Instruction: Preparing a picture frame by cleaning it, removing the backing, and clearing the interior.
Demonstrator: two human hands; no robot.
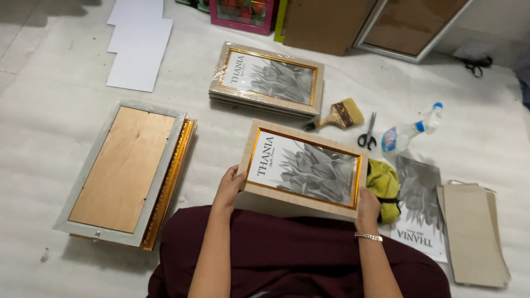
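Observation:
I hold a light wooden picture frame (305,168) with a gold inner edge and a grey plant print, face up over my lap. My left hand (229,187) grips its left edge. My right hand (368,207), with a bracelet at the wrist, grips its lower right corner. A yellow-green cloth (385,185) lies just right of the frame, touching my right hand's side.
A stack of like frames wrapped in plastic (268,79) lies beyond. Face-down frames (124,171) are stacked at left. A brush (339,116), scissors (367,135), spray bottle (411,131), loose print (420,212) and grey boards (475,234) lie at right. White sheets (138,44) are far left.

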